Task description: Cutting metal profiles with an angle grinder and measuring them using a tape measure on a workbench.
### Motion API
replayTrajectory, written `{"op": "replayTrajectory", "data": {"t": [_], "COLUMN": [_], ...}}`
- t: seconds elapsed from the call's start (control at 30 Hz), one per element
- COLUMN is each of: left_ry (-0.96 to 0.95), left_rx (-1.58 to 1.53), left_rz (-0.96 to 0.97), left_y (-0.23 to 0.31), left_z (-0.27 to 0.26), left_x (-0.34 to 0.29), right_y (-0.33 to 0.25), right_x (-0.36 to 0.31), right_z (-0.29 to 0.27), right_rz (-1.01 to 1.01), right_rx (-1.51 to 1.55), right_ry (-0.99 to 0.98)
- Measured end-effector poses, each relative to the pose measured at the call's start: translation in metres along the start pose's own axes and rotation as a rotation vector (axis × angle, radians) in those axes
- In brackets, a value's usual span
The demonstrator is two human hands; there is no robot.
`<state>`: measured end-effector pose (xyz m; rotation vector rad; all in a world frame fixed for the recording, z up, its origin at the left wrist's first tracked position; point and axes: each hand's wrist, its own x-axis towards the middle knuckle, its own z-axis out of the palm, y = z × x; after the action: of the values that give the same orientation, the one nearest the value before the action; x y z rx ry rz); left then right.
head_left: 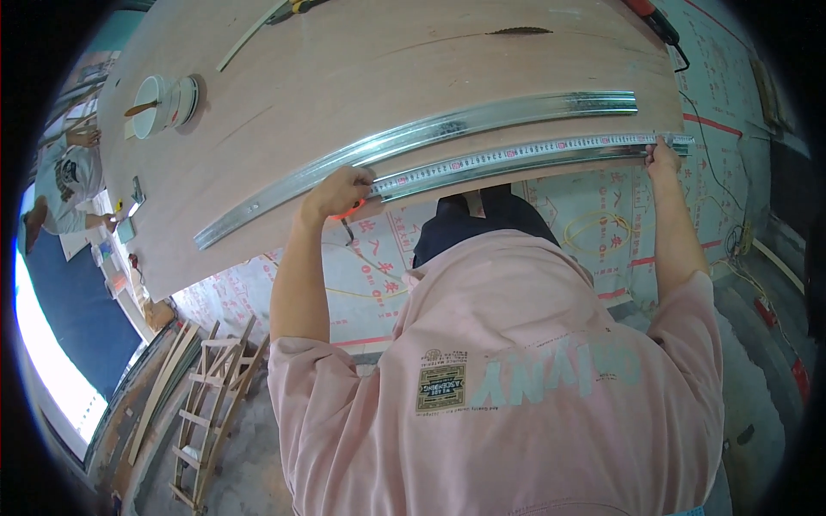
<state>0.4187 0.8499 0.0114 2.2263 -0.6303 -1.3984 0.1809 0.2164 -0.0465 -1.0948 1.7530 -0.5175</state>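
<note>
1. Nearest is the wearer's pink top (516, 344), with both bare forearms reaching forward from its sleeves to the bench (361, 77).
2. The left hand (340, 191) has a closed grip at the left end of a tape measure (508, 155); a bit of red-orange shows beneath it, but the hand hides most of what it encloses.
3. The right hand (662, 157) has a narrow grip near the blade's other end, fingers on the tape at the channel's edge; the end reaches a little past them.
4. The blade is drawn out between the hands and lies along the shorter metal channel (456, 179), close to the bench's near edge.
5. Just beyond, a longer metal channel (430, 132) lies on the bench, its left end angled toward the near side.
6. Farther off to the left stand white buckets (153, 103), with a brush (140, 109) at the rim of one.
7. At the far right corner lies a red and black power tool (656, 19).
8. Past the bench's left edge is another person (73, 176) in a grey top.
</note>
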Motion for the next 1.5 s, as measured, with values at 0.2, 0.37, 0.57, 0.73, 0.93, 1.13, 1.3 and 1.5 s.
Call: {"op": "replayTrajectory", "data": {"t": [0.2,0.37,0.57,0.73,0.93,1.13,1.3,1.5], "left_ry": [-0.04,-0.019,-0.026,-0.023,-0.09,-0.054,-0.14,-0.039], "left_rx": [0.048,0.032,0.064,0.064,0.018,-0.034,-0.023,-0.015], "left_rz": [-0.059,-0.016,-0.06,-0.033,-0.065,-0.083,-0.098,-0.123], "left_y": [0.002,-0.01,-0.003,0.0,0.004,0.001,0.005,0.005], "left_z": [-0.006,-0.004,-0.006,-0.009,-0.011,-0.004,-0.01,-0.005], "left_x": [-0.003,0.007,0.005,0.007,0.009,0.009,0.013,0.011], "right_y": [-0.002,-0.001,-0.003,-0.003,0.0,-0.004,-0.005,-0.01], "right_x": [-0.001,0.009,0.002,0.012,0.011,0.025,0.041,0.044], "right_z": [0.0,-0.005,-0.001,-0.004,-0.007,-0.013,-0.017,-0.019], "right_rz": [-0.001,-0.003,-0.023,-0.019,0.011,0.051,0.065,0.073], "right_rx": [-0.05,-0.056,-0.104,-0.109,-0.163,-0.216,-0.223,-0.236], "right_ry": [-0.016,-0.027,-0.019,-0.01,-0.055,-0.096,-0.126,-0.112]}}
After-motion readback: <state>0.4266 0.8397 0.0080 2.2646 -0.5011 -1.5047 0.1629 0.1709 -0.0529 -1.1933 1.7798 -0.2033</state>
